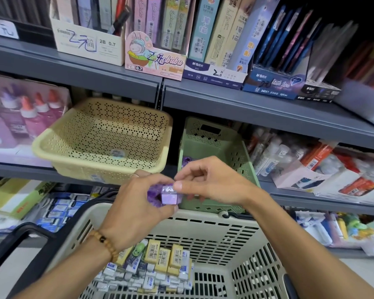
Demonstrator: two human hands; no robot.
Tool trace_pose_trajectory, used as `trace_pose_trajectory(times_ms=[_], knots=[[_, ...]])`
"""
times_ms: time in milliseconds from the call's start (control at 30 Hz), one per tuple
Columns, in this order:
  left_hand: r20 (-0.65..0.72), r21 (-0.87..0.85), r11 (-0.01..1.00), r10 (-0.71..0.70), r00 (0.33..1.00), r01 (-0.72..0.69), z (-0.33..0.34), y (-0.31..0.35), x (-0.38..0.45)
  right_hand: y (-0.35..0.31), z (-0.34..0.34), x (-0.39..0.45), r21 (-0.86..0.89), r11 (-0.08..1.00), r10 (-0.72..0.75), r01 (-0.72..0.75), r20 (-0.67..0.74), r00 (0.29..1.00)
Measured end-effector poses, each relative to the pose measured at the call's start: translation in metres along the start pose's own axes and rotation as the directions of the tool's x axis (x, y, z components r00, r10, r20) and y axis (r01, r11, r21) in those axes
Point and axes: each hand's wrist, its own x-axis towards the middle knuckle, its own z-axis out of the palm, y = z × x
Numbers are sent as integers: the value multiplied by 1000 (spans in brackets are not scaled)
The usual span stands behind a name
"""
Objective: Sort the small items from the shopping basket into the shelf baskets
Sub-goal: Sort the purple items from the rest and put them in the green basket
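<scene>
Both hands meet above the far rim of the shopping basket (203, 221), just in front of the shelf. The left hand (136, 203) curls its fingers around a small bunch of purple items (167, 194); the frontmost is a little pale-lilac box with one flat, shiny face turned toward the camera. It looks nearly cube-shaped, so its long axis cannot be told. The right hand (209, 182) pinches the top right corner of that box between thumb and forefinger, its other fingers curled beneath. A beaded bracelet (104, 244) sits on the left wrist.

Behind the hands stand two shelf baskets, side by side but apart. The yellow basket (52, 145) on the left is tipped forward, its opening facing the camera. The green basket (207, 134) on the right is also tipped toward the camera, partly hidden by the right hand, with one purple item (186, 159) lying inside just above that hand.

Down in the shopping basket lies a heap of small erasers (151, 270) in white, blue and yellow wrappers, most with their long sides running away from the camera.
</scene>
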Motion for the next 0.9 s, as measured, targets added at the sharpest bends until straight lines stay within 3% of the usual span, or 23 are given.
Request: trace_pose_trajectory(times_ms=[133, 200, 267, 333, 400, 533, 800, 900], knots=[[-37, -20, 1000, 21, 999, -22, 2, 2, -1, -7, 1, -2, 16, 1000, 17, -18, 49, 999], [-24, -52, 999, -15, 1000, 13, 3, 3, -1, -5, -10, -2, 72, 997, 11, -10, -4, 1000], [40, -249, 958, -138, 990, 144, 3, 5, 1, 3, -26, -3, 91, 995, 41, -30, -115, 993], [140, -493, 814, -274, 951, 307, 2, 8, 2, 17, -37, -1, -67, 992, 95, -110, -195, 976], [202, -579, 721, -325, 924, 380, 0, 9, 2, 33, -40, 5, -309, 929, 142, -206, -219, 965], [246, -664, 633, -319, 915, 399, -5, 7, 4, 53, -31, 19, -511, 818, 197, -265, -184, 963], [391, -746, 456, -289, 874, 484, -5, -1, 8, 56, -24, 37, -514, 815, 222, -268, -151, 963], [396, -746, 444, -302, 867, 496, -4, 0, 8, 52, -24, 30, -486, 837, 176, -250, -193, 965]])
